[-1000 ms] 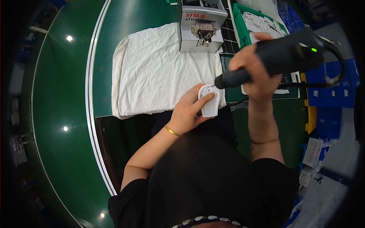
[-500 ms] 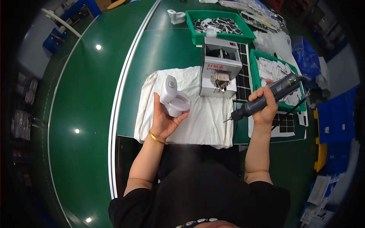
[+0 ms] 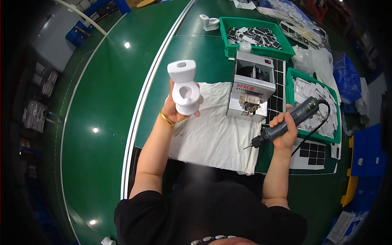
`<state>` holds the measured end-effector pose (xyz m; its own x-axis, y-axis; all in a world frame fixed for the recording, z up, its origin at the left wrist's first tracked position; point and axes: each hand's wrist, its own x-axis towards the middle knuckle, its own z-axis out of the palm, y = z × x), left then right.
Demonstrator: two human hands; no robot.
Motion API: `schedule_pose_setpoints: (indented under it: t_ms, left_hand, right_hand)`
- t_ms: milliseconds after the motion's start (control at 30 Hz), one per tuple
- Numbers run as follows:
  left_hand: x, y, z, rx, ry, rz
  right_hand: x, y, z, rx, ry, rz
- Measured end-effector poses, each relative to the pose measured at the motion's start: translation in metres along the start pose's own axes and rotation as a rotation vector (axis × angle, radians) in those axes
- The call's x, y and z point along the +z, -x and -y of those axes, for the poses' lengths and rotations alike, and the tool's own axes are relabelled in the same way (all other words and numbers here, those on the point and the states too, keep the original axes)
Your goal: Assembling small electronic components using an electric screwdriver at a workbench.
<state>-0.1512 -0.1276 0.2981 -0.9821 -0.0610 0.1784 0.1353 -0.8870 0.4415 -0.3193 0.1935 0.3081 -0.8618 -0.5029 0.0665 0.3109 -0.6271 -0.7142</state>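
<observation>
A small white toy toilet point(image 3: 182, 73) is gripped in my left hand point(image 3: 173, 110), its tank away from me and its bowl facing up toward my view. The fingers wrap round its right side and partly hide behind it. My right hand point(image 3: 286, 130) is wrapped round a dark electric screwdriver point(image 3: 302, 112), whose thin bit points down and left over the cloth's right edge. A grey-and-white screw feeder point(image 3: 252, 87) stands between the hands, farther back. Beneath lies a white cloth point(image 3: 214, 130) on the green tabletop.
Behind the feeder, a green tray point(image 3: 292, 53) holds black and white pieces. Another green tray point(image 3: 339, 136) of white parts sits at right, near black-patterned sheets point(image 3: 312, 155). A second toy toilet point(image 3: 209, 23) stands at the far left of the table. The screwdriver's black cord point(image 3: 312, 132) hangs at right.
My left hand has turned the toy toilet so its bowl opening shows, and lifted it farther from my body. My right hand still holds the screwdriver. The whole view has shifted.
</observation>
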Motion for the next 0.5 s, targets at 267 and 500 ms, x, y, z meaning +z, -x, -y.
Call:
schedule_pose_setpoints:
  t_ms: [267,500]
  left_hand:
    - [-0.008,-0.051,-0.039,0.072,-0.331,-0.274]
    - [-0.118,-0.144,-0.089,0.380,-1.311,-1.095]
  right_hand:
    - [-0.017,-0.004,0.000,0.030,-0.066,0.005]
    - [-0.024,-0.001,0.000,0.065,-0.138,0.050]
